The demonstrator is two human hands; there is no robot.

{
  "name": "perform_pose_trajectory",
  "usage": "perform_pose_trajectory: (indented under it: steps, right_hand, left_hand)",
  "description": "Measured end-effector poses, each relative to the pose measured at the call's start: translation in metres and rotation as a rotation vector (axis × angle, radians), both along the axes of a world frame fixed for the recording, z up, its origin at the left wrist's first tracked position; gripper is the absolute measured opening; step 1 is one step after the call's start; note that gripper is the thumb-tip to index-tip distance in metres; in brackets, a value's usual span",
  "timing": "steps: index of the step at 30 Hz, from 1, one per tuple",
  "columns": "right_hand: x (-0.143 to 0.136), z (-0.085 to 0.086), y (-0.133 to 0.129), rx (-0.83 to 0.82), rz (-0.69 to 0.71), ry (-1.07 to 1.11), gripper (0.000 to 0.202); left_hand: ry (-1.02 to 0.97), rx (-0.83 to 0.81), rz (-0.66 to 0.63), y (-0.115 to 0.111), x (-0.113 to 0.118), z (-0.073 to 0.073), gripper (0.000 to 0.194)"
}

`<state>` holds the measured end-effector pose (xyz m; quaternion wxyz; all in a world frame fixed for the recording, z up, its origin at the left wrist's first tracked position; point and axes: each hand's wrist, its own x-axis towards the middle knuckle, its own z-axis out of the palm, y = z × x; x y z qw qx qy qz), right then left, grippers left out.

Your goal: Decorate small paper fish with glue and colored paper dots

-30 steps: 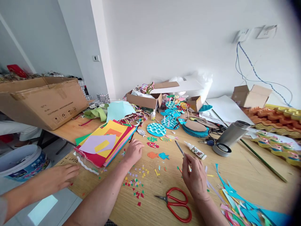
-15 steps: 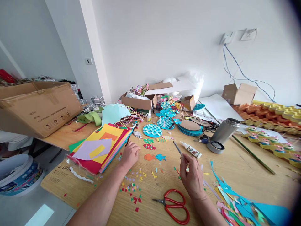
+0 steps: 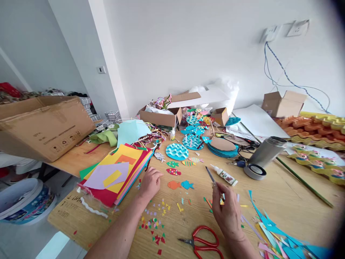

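Wooden surface is covered with craft bits. At the left, coloured paper sheets are stacked. Beside them the left hand is laid flat, fingers loosely spread. Paper fish are seen just right of it. Right of centre, a thin stick is pinched in the right hand. The glue bottle could be knocked over by the stick's tip.

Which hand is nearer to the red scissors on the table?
Right. The right hand, holding a thin tool, sits just above the red scissors. The left hand rests farther away, beside the stacked coloured paper.
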<state>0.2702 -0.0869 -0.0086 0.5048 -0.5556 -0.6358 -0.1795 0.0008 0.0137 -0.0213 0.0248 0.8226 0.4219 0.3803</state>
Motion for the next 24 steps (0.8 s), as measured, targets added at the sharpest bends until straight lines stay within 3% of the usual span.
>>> perform_pose_trajectory:
  steps: [7, 15, 20, 24]
  right_hand:
    - [0.0, -0.005, -0.003, -0.049, -0.001, 0.056, 0.015]
    - [-0.001, -0.017, -0.003, -0.149, -0.007, 0.264, 0.018]
    - [-0.004, -0.021, -0.004, -0.143, 0.049, 0.361, 0.038]
    - [-0.005, -0.014, -0.006, -0.201, 0.107, 0.268, 0.027]
  left_hand:
    - [-0.008, -0.009, 0.004, -0.002, -0.003, 0.0, 0.038]
    - [-0.025, 0.016, 0.0, -0.004, -0.002, 0.003, 0.04]
    - [-0.046, 0.017, -0.006, -0.005, -0.004, 0.003, 0.038]
    - [-0.064, 0.008, -0.017, -0.008, -0.005, 0.004, 0.037]
